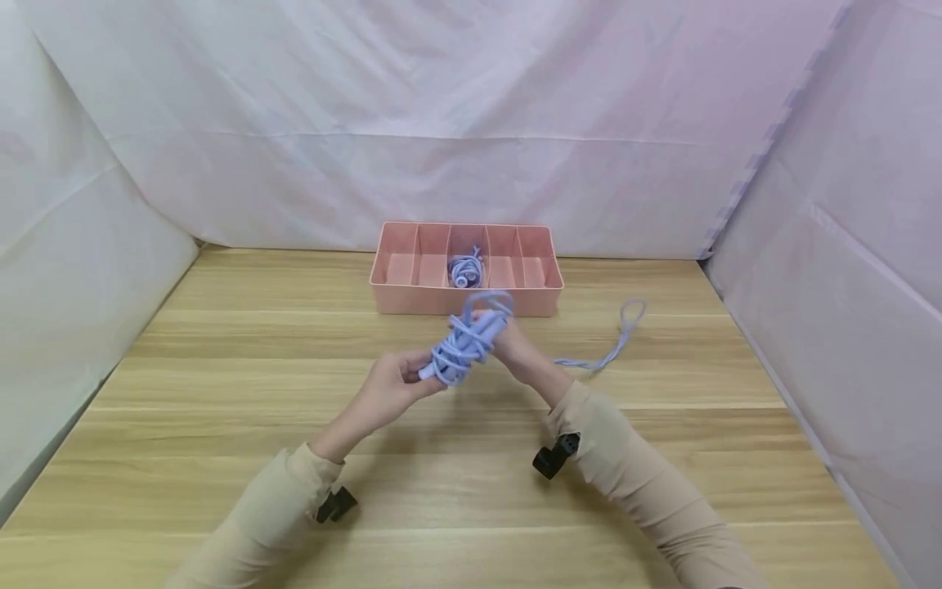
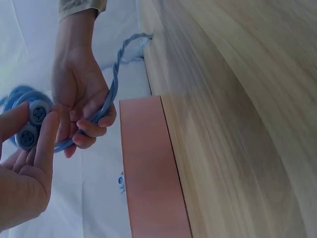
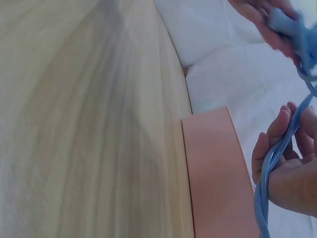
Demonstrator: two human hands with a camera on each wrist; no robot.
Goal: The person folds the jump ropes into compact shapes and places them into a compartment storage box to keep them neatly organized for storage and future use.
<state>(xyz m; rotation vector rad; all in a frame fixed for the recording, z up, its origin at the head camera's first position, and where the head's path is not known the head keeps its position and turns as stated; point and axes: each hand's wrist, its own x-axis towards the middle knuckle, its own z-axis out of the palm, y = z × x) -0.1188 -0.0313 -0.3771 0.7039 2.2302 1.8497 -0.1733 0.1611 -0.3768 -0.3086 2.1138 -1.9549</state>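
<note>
A blue jump rope [image 1: 462,348] is held up above the table, its cord wound in several turns around its two handles. My left hand [image 1: 393,380] pinches the handle ends [image 2: 37,113] between thumb and fingers. At the other end of the bundle is my right hand [image 1: 511,348], with fingers curled round the twisted cord [image 3: 285,144], as the right wrist view shows. Past the right hand, the doubled tail [image 1: 614,352] of the cord trails to the right and ends in a loop.
A pink box [image 1: 467,301] with several compartments stands at the back of the wooden table [image 1: 280,376], beyond the hands. Its middle compartment holds another coiled blue jump rope [image 1: 466,270]. White cloth walls [image 1: 441,180] border the back and both sides.
</note>
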